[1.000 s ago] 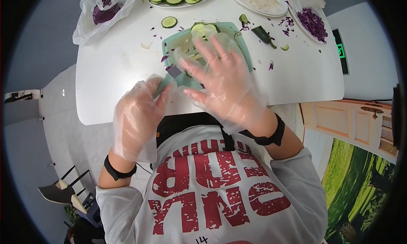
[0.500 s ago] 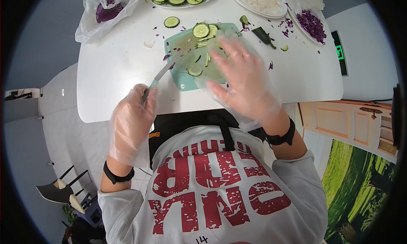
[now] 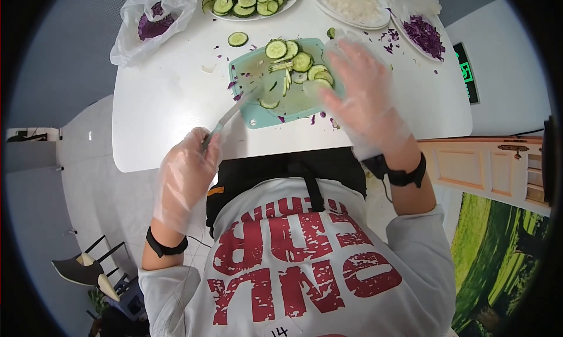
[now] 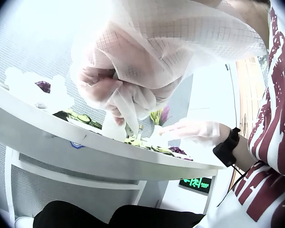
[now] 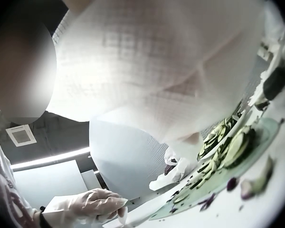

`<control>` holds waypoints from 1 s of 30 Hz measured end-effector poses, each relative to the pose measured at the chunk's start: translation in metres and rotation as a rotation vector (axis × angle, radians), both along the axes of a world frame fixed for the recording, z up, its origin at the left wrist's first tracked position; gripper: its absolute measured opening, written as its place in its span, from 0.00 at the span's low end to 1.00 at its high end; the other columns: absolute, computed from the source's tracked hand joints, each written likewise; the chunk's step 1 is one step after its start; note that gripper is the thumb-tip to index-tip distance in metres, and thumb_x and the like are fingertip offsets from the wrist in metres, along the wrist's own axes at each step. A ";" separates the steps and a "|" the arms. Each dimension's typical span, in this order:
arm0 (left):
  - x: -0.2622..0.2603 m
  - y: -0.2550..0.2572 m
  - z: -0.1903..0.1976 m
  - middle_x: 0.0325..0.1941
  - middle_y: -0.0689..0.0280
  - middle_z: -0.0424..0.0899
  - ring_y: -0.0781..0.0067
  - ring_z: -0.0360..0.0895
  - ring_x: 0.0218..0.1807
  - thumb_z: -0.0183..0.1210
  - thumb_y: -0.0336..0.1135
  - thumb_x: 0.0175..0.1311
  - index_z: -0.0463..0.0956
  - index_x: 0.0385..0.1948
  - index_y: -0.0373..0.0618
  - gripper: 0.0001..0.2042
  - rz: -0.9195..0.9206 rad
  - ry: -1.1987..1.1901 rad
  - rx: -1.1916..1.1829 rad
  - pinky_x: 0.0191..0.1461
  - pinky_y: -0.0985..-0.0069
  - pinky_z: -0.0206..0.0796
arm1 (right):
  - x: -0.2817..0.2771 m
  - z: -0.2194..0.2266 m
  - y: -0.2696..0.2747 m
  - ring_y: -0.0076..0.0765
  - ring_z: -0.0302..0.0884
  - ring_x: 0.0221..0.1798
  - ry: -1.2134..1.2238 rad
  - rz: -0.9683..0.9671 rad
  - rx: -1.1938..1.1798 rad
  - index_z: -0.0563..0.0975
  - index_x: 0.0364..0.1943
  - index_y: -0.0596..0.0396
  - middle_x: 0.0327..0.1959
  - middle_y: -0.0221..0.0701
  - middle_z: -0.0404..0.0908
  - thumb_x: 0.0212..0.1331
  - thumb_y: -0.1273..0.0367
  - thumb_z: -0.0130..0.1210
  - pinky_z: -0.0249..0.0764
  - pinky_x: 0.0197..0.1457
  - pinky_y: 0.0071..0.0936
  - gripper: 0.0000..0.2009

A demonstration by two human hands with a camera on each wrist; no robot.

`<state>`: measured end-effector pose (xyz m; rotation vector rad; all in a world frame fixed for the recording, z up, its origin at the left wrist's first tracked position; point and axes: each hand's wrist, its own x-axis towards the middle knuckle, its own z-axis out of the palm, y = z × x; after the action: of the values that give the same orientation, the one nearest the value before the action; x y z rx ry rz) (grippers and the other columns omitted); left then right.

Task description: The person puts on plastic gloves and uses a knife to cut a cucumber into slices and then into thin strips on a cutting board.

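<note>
My left hand (image 3: 189,172), in a clear plastic glove, grips the handle of a knife (image 3: 233,111) whose blade points over the left side of a light green cutting board (image 3: 267,119). On the board lie cucumber slices (image 3: 302,61) and thin cucumber strips (image 3: 287,80). My gloved right hand (image 3: 366,96) has its fingers spread out at the board's right edge, near a few slices there. The left wrist view shows my left fingers (image 4: 102,90) curled, with the knife mostly hidden by the glove.
A plate of cucumber slices (image 3: 246,2), a plate of pale white pieces (image 3: 352,6) and a plate of shredded purple cabbage (image 3: 423,37) stand along the far side. A plastic bag (image 3: 132,41) holds more cabbage at the back left. One slice (image 3: 237,39) lies beyond the board.
My right hand has moved right, from over the board to its right edge, uncovering slices. My left hand still holds the knife, its blade now visible over the board's left side.
</note>
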<state>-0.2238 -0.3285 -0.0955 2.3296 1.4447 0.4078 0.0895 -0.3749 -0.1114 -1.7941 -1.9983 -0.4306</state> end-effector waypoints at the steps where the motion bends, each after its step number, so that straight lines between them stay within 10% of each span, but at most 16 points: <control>1: 0.002 -0.001 0.002 0.20 0.52 0.76 0.53 0.75 0.22 0.59 0.38 0.71 0.78 0.36 0.37 0.11 0.010 0.007 -0.022 0.30 0.67 0.69 | 0.002 0.008 0.008 0.48 0.72 0.61 0.016 0.000 0.014 0.78 0.52 0.55 0.57 0.40 0.76 0.56 0.55 0.62 0.69 0.62 0.45 0.24; 6: 0.005 -0.002 0.004 0.20 0.52 0.78 0.52 0.77 0.23 0.60 0.38 0.70 0.79 0.35 0.37 0.12 0.020 0.011 -0.038 0.31 0.68 0.71 | 0.006 0.028 0.056 0.44 0.82 0.45 0.068 0.107 0.093 0.83 0.36 0.55 0.39 0.36 0.83 0.56 0.59 0.60 0.75 0.50 0.42 0.13; 14: 0.009 -0.001 0.011 0.19 0.55 0.79 0.56 0.79 0.22 0.60 0.40 0.69 0.79 0.36 0.36 0.13 0.074 -0.031 -0.169 0.30 0.68 0.70 | -0.006 0.019 0.113 0.48 0.82 0.40 -0.111 -0.107 -0.619 0.87 0.34 0.49 0.38 0.37 0.85 0.58 0.62 0.53 0.79 0.47 0.42 0.12; 30: 0.017 0.010 0.033 0.17 0.68 0.72 0.81 0.68 0.19 0.58 0.43 0.71 0.80 0.36 0.37 0.15 0.251 -0.260 -0.490 0.26 0.78 0.61 | -0.016 0.001 0.111 0.49 0.82 0.44 0.035 -0.195 -0.364 0.83 0.31 0.54 0.41 0.38 0.83 0.51 0.67 0.60 0.78 0.51 0.39 0.07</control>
<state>-0.2064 -0.3190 -0.0622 1.6566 1.5078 0.3578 0.0732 -0.2639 -0.1102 -2.2093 -1.9824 -0.0908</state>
